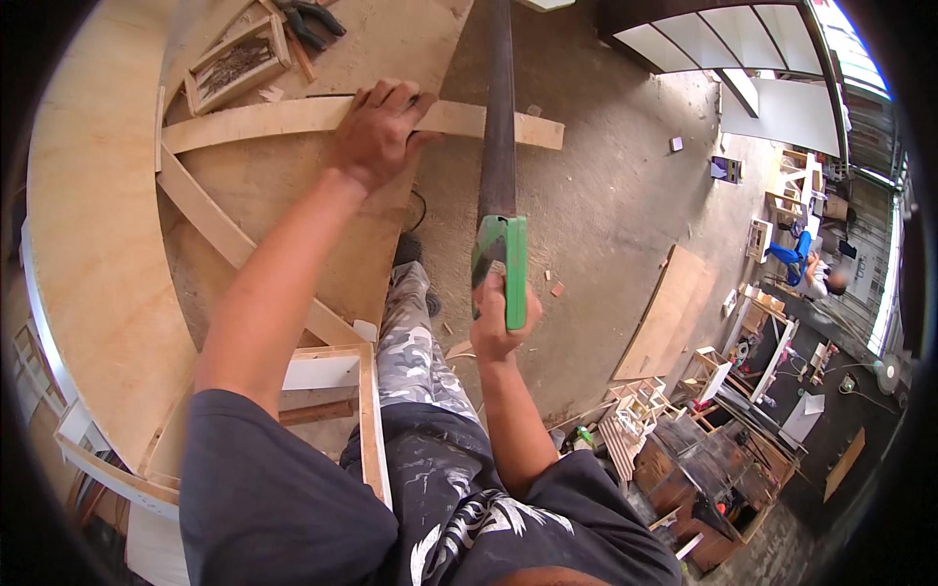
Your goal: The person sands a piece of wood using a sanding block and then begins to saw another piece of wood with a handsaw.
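Note:
My right hand (505,314) is closed around the green handle of a handsaw (498,146), whose long dark blade points away from me. The blade crosses a pale wooden strip (264,119) near its right end, which juts past the edge of the plywood worktop (283,186). Pressing on that strip from above, my left hand (379,132) has its fingers bent over the far edge and its thumb toward the saw. Whether the teeth have cut into the wood cannot be made out.
Left of me, another wooden slat (220,215) lies slanted on the worktop. Pliers (311,21) and a small wooden frame box (237,66) sit at its far side. A plywood board (664,313) rests on the floor at right. Beyond, a seated person (816,273) is among wooden pieces and scraps.

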A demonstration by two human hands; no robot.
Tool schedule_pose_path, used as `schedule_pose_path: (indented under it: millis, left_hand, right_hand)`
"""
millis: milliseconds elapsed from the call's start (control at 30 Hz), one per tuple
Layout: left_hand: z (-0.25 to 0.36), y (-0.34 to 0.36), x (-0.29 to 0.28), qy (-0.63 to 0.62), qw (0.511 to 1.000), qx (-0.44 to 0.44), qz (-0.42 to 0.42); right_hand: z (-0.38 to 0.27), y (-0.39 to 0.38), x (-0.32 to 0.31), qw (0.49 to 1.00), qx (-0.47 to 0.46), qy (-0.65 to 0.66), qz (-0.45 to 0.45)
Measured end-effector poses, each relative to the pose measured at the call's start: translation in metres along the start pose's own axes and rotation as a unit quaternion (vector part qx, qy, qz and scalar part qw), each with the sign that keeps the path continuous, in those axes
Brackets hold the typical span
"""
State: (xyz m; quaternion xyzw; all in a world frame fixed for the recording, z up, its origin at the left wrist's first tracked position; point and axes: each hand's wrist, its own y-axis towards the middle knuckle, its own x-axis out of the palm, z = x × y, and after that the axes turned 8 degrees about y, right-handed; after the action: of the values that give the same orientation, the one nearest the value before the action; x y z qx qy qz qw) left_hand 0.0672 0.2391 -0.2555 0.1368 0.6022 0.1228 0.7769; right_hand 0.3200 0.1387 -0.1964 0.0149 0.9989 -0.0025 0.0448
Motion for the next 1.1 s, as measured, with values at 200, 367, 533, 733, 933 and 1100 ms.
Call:
schedule_pose_path:
  millis: [200, 367, 533, 733, 933, 1100]
  left_hand:
    - [0.002, -0.001, -0.002, 0.001, 1.0, -0.013, -0.007]
    - [-0.002, 0.0, 0.0, 0.002, 1.0, -0.006, 0.005]
    - [-0.004, 0.0, 0.004, 0.003, 1.0, -0.004, -0.011]
    - [0.004, 0.001, -0.005, 0.003, 1.0, -0.018, -0.021]
    - [-0.003, 0.0, 0.0, 0.001, 1.0, -0.011, -0.011]
    - [0.002, -0.001, -0.004, 0.008, 1.0, -0.014, -0.012]
  right_hand:
    - [0.015, 0.023, -0.002, 1.0, -0.001, 0.024, -0.004]
    - [0.012, -0.002, -0.009, 0.999, -0.03, 0.022, -0.012]
    - [0.004, 0.033, 0.006, 0.998, 0.027, 0.058, -0.009]
    - [-0.013, 0.003, -0.002, 1.0, 0.015, 0.022, 0.007]
    - [0.0, 0.015, 0.008, 0.999, 0.019, 0.029, -0.014]
    - [0.006, 0.005, 0.0, 1.0, -0.023, -0.007, 0.0]
